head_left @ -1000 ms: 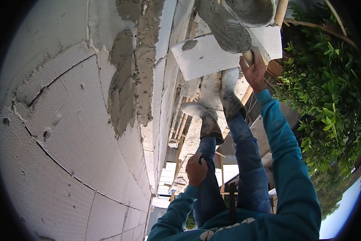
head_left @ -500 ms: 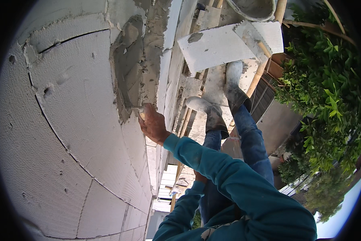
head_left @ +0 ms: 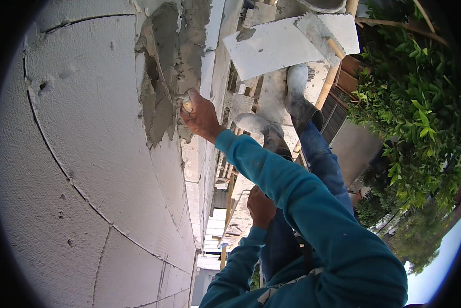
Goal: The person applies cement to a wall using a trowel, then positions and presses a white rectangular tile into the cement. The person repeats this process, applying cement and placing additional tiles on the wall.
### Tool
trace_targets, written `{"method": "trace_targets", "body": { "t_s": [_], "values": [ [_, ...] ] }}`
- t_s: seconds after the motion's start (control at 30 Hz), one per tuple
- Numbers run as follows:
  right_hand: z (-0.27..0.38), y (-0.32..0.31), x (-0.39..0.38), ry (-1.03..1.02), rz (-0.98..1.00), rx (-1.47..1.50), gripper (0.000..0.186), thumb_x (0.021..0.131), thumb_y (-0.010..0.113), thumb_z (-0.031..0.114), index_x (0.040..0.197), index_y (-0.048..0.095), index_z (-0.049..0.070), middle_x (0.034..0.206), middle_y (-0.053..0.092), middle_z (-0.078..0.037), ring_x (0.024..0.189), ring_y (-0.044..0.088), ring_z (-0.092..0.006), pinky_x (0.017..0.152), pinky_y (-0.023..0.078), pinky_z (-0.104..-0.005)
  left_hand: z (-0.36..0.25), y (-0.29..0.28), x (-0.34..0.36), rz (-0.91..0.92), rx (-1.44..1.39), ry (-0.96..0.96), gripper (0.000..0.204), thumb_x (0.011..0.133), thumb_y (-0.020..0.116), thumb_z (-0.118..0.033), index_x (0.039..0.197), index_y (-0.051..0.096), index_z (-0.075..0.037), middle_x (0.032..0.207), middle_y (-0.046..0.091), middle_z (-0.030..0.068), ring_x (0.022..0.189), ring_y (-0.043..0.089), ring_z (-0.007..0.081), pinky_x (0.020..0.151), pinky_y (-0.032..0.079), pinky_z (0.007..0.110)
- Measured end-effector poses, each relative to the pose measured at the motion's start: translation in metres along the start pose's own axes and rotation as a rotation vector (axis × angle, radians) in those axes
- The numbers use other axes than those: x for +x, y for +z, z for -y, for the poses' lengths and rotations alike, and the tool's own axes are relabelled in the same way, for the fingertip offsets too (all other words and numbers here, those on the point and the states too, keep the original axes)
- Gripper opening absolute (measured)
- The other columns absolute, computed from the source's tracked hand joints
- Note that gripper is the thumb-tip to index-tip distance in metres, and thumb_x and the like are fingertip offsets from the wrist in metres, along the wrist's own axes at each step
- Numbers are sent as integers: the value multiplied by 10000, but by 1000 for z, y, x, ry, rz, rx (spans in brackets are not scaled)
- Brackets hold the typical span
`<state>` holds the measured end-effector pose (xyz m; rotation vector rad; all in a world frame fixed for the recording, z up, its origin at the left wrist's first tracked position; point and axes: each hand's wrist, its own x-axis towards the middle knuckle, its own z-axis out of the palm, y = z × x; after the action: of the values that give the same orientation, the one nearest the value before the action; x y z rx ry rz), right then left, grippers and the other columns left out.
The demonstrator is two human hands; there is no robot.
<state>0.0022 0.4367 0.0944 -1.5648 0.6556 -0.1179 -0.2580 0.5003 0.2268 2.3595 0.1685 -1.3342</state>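
My right hand (head_left: pixel 203 116) is wrapped around the handle of a trowel (head_left: pixel 160 70) at the wall. Its long blade shows nearly edge-on, tilted over a band of wet grey mortar (head_left: pixel 162 120) on the pale block wall (head_left: pixel 102 113). Whether the blade touches the mortar all along its length cannot be made out. Lower in the view, my left hand (head_left: pixel 261 207) is beside my thigh, its fingers curled; anything inside them is hidden.
My dusty boots stand on scaffold boards (head_left: pixel 272 102) with bamboo poles. In front of them lies a white board (head_left: pixel 276 46) smeared with mortar. Behind it is part of a bucket (head_left: pixel 325 6). Leafy branches (head_left: pixel 405 113) hang on the right.
My right hand and the trowel have moved up along the mortar, and the blade has tipped edge-on. My left hand has come into fuller view. The whole view has shifted slightly.
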Motion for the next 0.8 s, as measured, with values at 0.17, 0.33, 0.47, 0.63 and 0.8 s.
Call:
{"method": "trace_targets", "body": {
  "t_s": [0.17, 0.33, 0.47, 0.63, 0.8],
  "values": [
    [12, 19, -61, -80, -9, -54, 372, 795, 713, 89, 1080, 481, 32, 934, 585, -209, 777, 621, -435, 634, 527, -473, 36, 15, -23, -119, -49, 113, 418, 841, 710, -366, 1102, 676, -41, 1125, 666, 192, 1120, 601, 384, 936, 483, 462],
    [45, 47, -124, -168, 31, -4, 595, 762, 682, -27, 1255, 351, 19, 1024, 542, -211, 809, 617, -404, 616, 532, -456, 33, 24, -14, -109, -142, 86, 356, 848, 669, -266, 1134, 685, -56, 1160, 675, 185, 1128, 617, 354, 995, 477, 434],
    [70, 40, -180, -69, 189, 104, 463, 802, 651, -22, 1198, 415, 22, 961, 521, -188, 767, 611, -395, 624, 516, -455, 22, 18, 10, -74, 121, 26, 330, 846, 638, -196, 1143, 696, -63, 1189, 677, 176, 1136, 622, 341, 1026, 474, 429],
    [58, -47, -174, 44, 255, 28, 412, 831, 679, 32, 1192, 482, 53, 999, 562, -136, 846, 656, -357, 676, 544, -437, 17, 5, 7, -97, -42, 88, 326, 841, 651, -212, 1126, 696, -61, 1148, 682, 185, 1120, 625, 355, 982, 489, 450],
    [21, -204, -81, 118, 75, -469, 465, 862, 648, 215, 1262, 509, 22, 1158, 602, -201, 961, 638, -405, 794, 539, -468, 2, -8, 9, -89, 90, 137, 316, 865, 631, -198, 1105, 683, 1, 1098, 688, 218, 1066, 633, 388, 950, 492, 461]
  ]
}}
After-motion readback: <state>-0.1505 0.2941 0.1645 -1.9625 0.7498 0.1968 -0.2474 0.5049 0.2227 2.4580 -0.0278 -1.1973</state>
